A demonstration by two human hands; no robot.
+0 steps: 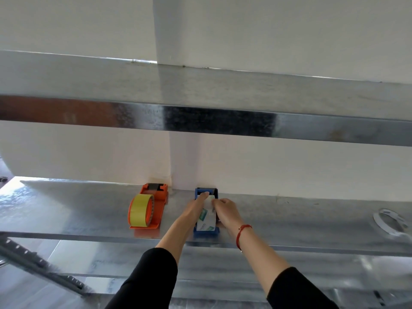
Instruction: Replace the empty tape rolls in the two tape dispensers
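A blue tape dispenser (206, 231) stands on the metal shelf (89, 208) with a white, green-printed tape roll (206, 220) in it. My left hand (196, 207) lies along the dispenser's left side, fingers straight, fingertips at the blue front end. My right hand (225, 210) is on the right side and pinches the loose end of the tape above the roll. To the left stands an orange tape dispenser (156, 197) holding a yellow tape roll (141, 211).
An empty white tape core (389, 223) lies at the shelf's right end. A second metal shelf (223, 97) runs above, close overhead. A white wall stands directly behind the dispensers. A perforated metal bracket (40, 262) slants at lower left.
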